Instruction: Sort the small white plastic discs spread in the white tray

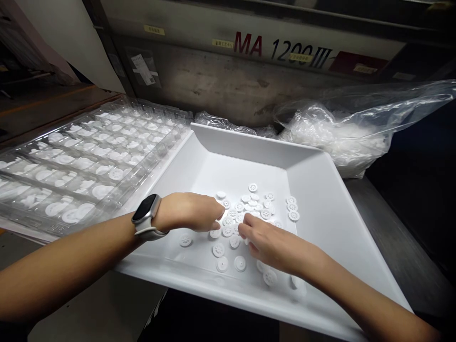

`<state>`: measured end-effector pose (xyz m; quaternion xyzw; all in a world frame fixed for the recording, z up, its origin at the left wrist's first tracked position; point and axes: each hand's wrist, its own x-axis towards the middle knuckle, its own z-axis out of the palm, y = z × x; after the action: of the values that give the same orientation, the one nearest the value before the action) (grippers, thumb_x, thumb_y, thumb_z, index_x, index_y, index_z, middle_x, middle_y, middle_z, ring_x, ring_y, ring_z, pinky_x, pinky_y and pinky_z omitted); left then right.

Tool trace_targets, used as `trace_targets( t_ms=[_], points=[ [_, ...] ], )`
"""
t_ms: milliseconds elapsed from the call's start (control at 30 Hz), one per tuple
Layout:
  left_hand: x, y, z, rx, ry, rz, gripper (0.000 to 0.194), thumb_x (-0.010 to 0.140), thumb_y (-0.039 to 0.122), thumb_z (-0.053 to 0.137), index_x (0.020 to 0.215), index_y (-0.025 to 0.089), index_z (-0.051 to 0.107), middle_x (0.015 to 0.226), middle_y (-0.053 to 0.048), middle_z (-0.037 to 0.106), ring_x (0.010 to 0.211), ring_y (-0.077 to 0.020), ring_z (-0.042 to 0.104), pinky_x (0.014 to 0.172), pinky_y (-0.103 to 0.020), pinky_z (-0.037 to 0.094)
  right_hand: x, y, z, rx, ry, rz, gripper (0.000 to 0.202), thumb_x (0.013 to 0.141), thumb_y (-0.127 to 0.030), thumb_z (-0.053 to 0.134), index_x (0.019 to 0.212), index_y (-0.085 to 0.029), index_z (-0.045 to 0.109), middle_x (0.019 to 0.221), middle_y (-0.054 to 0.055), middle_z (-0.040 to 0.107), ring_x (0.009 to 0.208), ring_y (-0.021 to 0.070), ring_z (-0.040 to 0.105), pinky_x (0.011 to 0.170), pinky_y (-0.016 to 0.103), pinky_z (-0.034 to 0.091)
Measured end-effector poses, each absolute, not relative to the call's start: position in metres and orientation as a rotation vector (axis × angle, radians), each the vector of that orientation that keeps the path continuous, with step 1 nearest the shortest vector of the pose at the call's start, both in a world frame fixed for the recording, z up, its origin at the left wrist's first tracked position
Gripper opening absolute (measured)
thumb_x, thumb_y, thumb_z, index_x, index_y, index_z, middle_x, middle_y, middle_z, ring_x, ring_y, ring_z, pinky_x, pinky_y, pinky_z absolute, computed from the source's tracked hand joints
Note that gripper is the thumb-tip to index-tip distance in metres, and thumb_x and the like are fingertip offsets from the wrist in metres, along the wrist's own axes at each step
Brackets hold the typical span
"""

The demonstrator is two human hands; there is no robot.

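The fingertips of the right hand (274, 244) rest on the cluster of small white wheel-shaped parts (249, 209) lying loose on the floor of the white tray (320, 190); the fingers are bent and drawn together at the tips, apparently pinching or sorting one part, though whether a part is actually held cannot be told. The left hand (190, 212) sits just beside it, knuckles up and fingers curled under, its tips touching the same cluster; what it encloses, if anything, is hidden. A smartwatch (146, 213) is strapped to the left wrist. Around the hands, several further parts lie singly on the tray floor, some near the front rim and a few under the right forearm. To the left of the tray, touching its edge, lies a clear blister tray (89, 156) divided into rows of pockets; many pockets hold white parts, but the reflections prevent a count of filled against vacant pockets. Judged from this, a good share of the loading is done, while several dozen loose parts remain in the white tray. Behind the tray stands a clear plastic bag (342, 133) holding white material, in front of a machine panel (285, 47) marked MA 1200 III.
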<state>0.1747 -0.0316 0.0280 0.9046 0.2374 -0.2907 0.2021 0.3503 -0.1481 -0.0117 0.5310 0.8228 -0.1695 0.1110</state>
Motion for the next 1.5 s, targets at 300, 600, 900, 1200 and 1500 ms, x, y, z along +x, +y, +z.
trace_targets(
  t_ms=[300,600,900,1200,1500],
  points=[
    [0.175,-0.033,0.032,2.542,0.656,-0.841,0.026,0.093,0.036,0.048,0.082,0.015,0.06,0.072,0.002,0.059,0.058,-0.0098,0.052,0.06,-0.027,0.047,0.338,-0.149,-0.001,1.259,2.493,-0.745,0.019,0.075,-0.01,0.061,0.092,-0.018,0.058,0.09,0.0,0.054,0.071,0.0127,0.049,0.058,0.024,0.035],
    [0.174,-0.035,0.028,2.574,0.623,-0.834,0.026,0.093,0.035,0.047,0.078,0.015,0.057,0.067,0.003,0.055,0.054,-0.0089,0.046,0.055,-0.025,0.043,0.326,-0.152,-0.014,1.17,2.418,-0.572,0.015,0.078,-0.003,0.057,0.087,-0.014,0.055,0.085,-0.001,0.053,0.065,0.0111,0.046,0.059,0.025,0.041],
    [0.174,-0.036,0.031,2.575,0.639,-0.854,0.027,0.093,0.035,0.047,0.079,0.015,0.057,0.065,0.004,0.053,0.052,-0.0085,0.044,0.053,-0.025,0.041,0.346,-0.144,-0.005,1.396,2.499,-0.564,0.019,0.075,-0.004,0.053,0.088,-0.017,0.05,0.081,-0.002,0.048,0.07,0.0127,0.045,0.058,0.025,0.036],
    [0.173,-0.036,0.032,2.575,0.639,-0.832,0.026,0.093,0.035,0.046,0.08,0.015,0.057,0.067,0.003,0.054,0.051,-0.0084,0.044,0.052,-0.024,0.04,0.363,-0.136,-0.005,1.488,2.48,-0.808,0.009,0.082,-0.014,0.056,0.09,-0.017,0.052,0.085,-0.002,0.052,0.063,0.0094,0.046,0.051,0.021,0.036],
    [0.174,-0.037,0.033,2.572,0.665,-0.843,0.027,0.092,0.036,0.047,0.08,0.015,0.058,0.068,0.003,0.055,0.054,-0.009,0.048,0.055,-0.026,0.044,0.342,-0.141,-0.006,1.307,2.623,-0.619,0.011,0.083,-0.014,0.058,0.093,-0.018,0.06,0.096,0.004,0.057,0.078,0.0177,0.052,0.065,0.032,0.04]
  ],
)
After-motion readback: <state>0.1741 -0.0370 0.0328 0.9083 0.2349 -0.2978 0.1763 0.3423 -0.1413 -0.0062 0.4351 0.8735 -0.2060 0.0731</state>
